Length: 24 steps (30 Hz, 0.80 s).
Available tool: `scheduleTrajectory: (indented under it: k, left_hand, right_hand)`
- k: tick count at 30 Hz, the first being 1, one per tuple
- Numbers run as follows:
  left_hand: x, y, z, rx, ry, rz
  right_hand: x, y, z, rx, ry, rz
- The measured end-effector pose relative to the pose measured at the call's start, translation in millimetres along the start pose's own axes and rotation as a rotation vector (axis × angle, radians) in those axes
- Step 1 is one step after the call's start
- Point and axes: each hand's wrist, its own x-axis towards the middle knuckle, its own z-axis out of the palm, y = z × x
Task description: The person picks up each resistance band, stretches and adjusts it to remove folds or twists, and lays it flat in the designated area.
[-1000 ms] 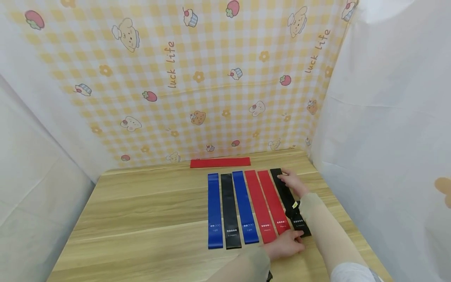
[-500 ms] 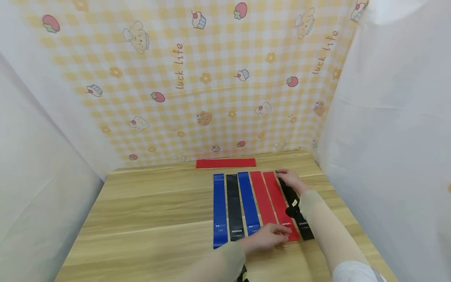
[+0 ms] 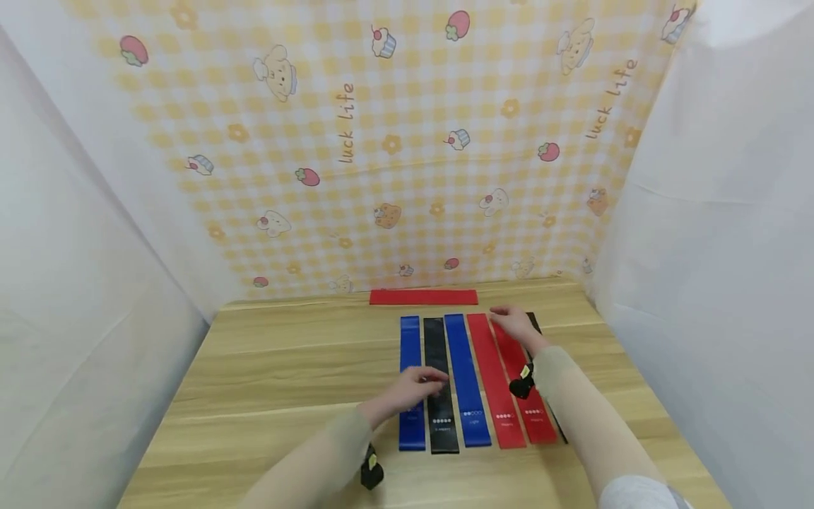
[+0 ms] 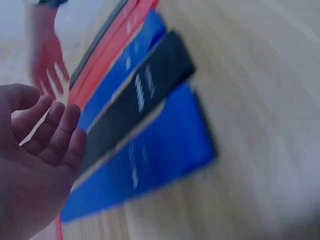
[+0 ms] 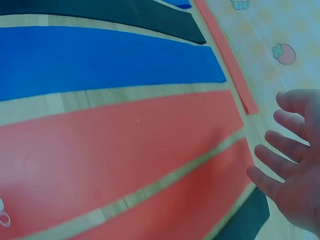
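Observation:
Flat resistance bands lie side by side on the wooden table: a blue band point(image 3: 412, 433) at the left, a black band point(image 3: 436, 346), another blue band point(image 3: 466, 371), two red bands point(image 3: 490, 375) and a black band point(image 3: 533, 322) at the far right. My left hand point(image 3: 412, 390) is over the leftmost blue and black bands, fingers loosely bent and holding nothing. Over the far end of the right-hand red band point(image 3: 540, 428) is my right hand point(image 3: 516, 325), its fingers relaxed and empty. My right forearm hides much of the rightmost black band.
One more red band point(image 3: 423, 297) lies crosswise at the table's back edge, against a checked cloth point(image 3: 394, 177). White sheets point(image 3: 712, 283) hang on both sides. The wooden tabletop point(image 3: 286, 367) extends left of the row.
My left hand has left the near end of the right-hand bands and moved left across the row. My right hand has let go of the rightmost black band and shifted slightly left.

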Motion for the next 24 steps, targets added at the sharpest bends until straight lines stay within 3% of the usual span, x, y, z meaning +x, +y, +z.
scheduleTrajectory:
  k: [3,7,12,15,18,24]
  left_hand:
    - [0.7,-10.8,-27.3,0.010,0.073,-0.009]
    - [2.5,-23.1,-56.9,0.013,0.221,-0.028]
    - [11.0,-39.9,-80.0,0.064,0.375,-0.024]
    - [14.1,-44.5,-87.1,0.092,0.402,-0.037]
    - [16.6,-46.3,-88.5,0.114,0.389,-0.052]
    - [23.1,-48.7,-78.6,0.175,0.357,-0.040]
  right_hand:
    - [5.3,1.1,8.7,-0.038,0.018,-0.027]
    - [11.4,-1.0,20.4,-0.099,0.044,-0.053]
    - [17.5,-9.4,29.9,-0.170,0.036,-0.047]
    - [23.0,-11.5,34.8,-0.196,0.031,-0.048]
    - [28.2,-11.4,38.9,-0.215,0.028,-0.051]
    - [36.9,-9.8,44.8,-0.264,-0.012,-0.030]
